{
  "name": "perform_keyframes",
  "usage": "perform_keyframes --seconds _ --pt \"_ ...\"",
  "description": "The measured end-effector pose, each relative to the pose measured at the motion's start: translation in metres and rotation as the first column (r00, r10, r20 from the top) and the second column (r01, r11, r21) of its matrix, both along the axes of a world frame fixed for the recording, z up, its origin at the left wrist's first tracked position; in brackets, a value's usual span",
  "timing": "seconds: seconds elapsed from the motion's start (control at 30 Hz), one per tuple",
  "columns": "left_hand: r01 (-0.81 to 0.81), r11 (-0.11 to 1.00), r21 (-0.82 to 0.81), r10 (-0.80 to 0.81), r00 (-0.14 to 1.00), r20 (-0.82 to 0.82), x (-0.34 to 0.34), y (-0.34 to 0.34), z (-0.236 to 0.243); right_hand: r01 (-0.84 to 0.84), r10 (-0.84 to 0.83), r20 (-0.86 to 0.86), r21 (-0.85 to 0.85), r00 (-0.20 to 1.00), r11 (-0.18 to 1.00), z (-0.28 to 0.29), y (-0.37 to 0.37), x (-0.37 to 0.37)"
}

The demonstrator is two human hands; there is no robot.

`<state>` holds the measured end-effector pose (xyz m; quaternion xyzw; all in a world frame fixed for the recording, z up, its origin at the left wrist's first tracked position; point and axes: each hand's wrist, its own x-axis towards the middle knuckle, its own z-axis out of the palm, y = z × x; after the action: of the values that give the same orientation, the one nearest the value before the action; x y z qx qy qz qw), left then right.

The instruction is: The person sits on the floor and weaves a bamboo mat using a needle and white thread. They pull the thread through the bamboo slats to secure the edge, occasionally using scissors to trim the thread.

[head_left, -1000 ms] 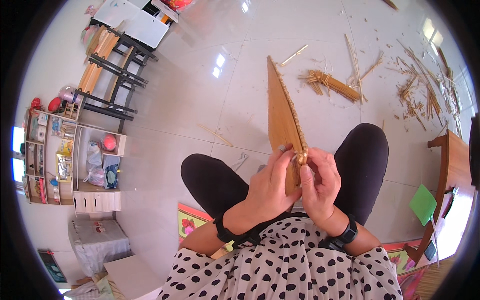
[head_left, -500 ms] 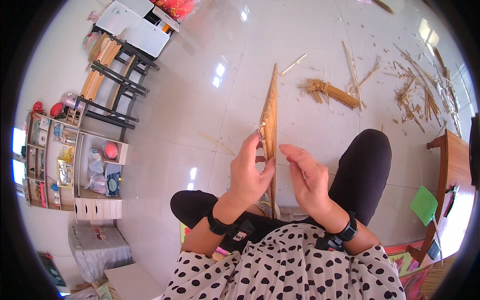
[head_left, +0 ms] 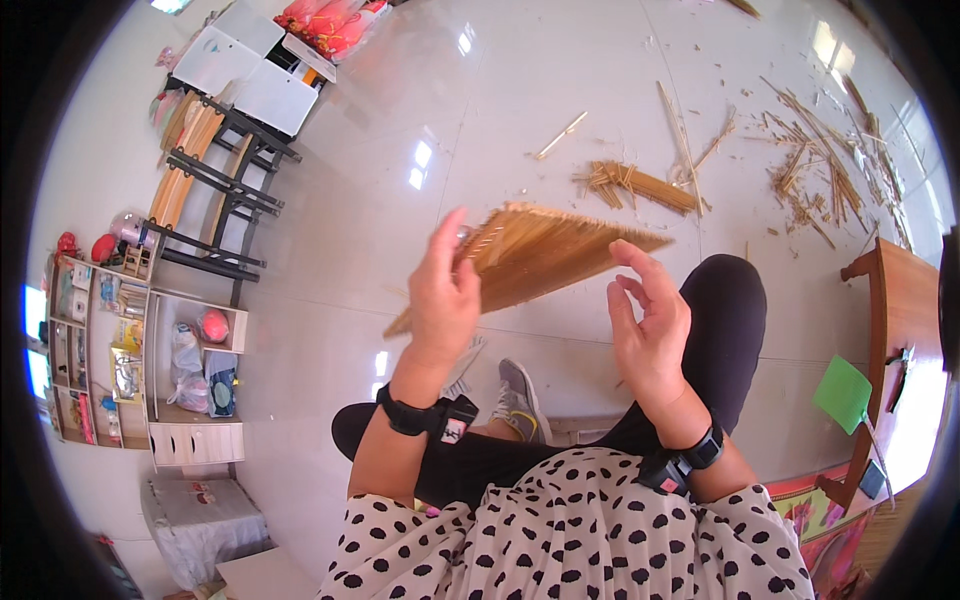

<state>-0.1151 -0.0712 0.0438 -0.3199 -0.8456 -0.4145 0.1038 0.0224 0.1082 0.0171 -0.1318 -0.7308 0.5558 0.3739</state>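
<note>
A flat golden-brown panel of straw-like stalks (head_left: pixel 560 255), stitched in pale thread along one edge, is tilted over my lap. My left hand (head_left: pixel 445 300) grips its left side, some fingers hidden behind it. My right hand (head_left: pixel 650 325) is beside the panel's right corner with its fingers bent and apart. Its index fingertip overlaps the panel's edge; whether it touches I cannot tell. Both wrists wear black straps.
A stalk bundle (head_left: pixel 650 188) lies on the tiled floor ahead, with scattered stalks (head_left: pixel 810 180) farther right. At right stands a wooden table (head_left: pixel 905 320) with a green fly swatter (head_left: pixel 843 393). Shelves (head_left: pixel 200 360) and black-framed furniture (head_left: pixel 225 190) line the left.
The panel has turned from nearly edge-on to showing its broad face, its top swinging right and downward. My left hand moved left, and my right hand shifted slightly right and up.
</note>
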Motion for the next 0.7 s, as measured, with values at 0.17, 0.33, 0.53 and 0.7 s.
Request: perform_keyframes --seconds 0.17,0.33,0.53,0.7 --pt "0.012 0.997 0.075 -0.019 0.996 0.091 -0.008 -0.04 0.006 0.001 0.0 0.04 -0.002 0.999 1.0 -0.008 0.005 0.009" --pt "0.053 0.993 0.102 -0.067 0.988 0.139 -0.005 -0.069 0.004 -0.036 0.038 0.078 -0.028 0.996 0.999 -0.008 0.009 0.019" --pt "0.082 0.984 0.16 -0.112 0.975 0.192 0.001 -0.078 0.002 -0.053 0.06 0.091 -0.074 0.994 0.996 -0.006 0.012 0.025" --pt "0.137 0.982 0.132 -0.157 0.976 0.154 -0.002 -0.077 0.002 -0.12 0.128 0.113 -0.071 0.985 0.99 -0.008 0.011 0.025"
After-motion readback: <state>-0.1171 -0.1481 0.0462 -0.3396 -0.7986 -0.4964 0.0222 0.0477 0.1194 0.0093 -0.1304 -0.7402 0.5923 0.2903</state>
